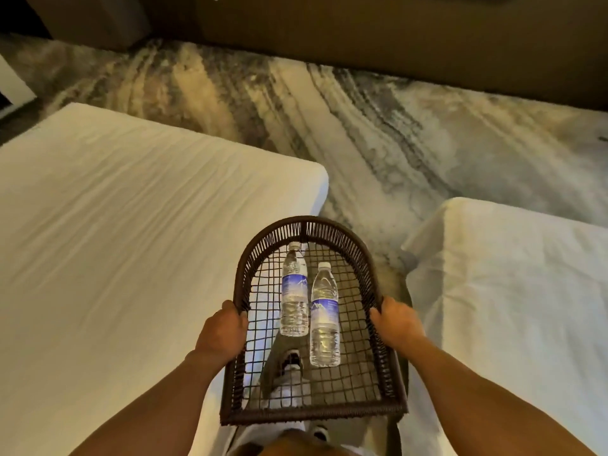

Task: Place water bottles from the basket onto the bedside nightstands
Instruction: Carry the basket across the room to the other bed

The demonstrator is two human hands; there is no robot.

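I'm carrying the dark brown woven wicker basket with the open mesh floor (342,232) out in front of me, level, between two white-sheeted beds (131,241). My left hand (223,334) has its fingers wrapped tight on the left rim and my right hand (398,324) is clamped the same way on the right rim; gripping both sides keeps it flat so nothing rolls. Two clear plastic water bottles with blue labels and white caps lie on the mesh, side by side and touching: the left bottle (293,291) further from me, the right bottle (324,317) nearer. The patterned grey-and-tan carpet (362,126) stretches ahead. No nightstand in sight, so I judge both bottles are yet to be placed.
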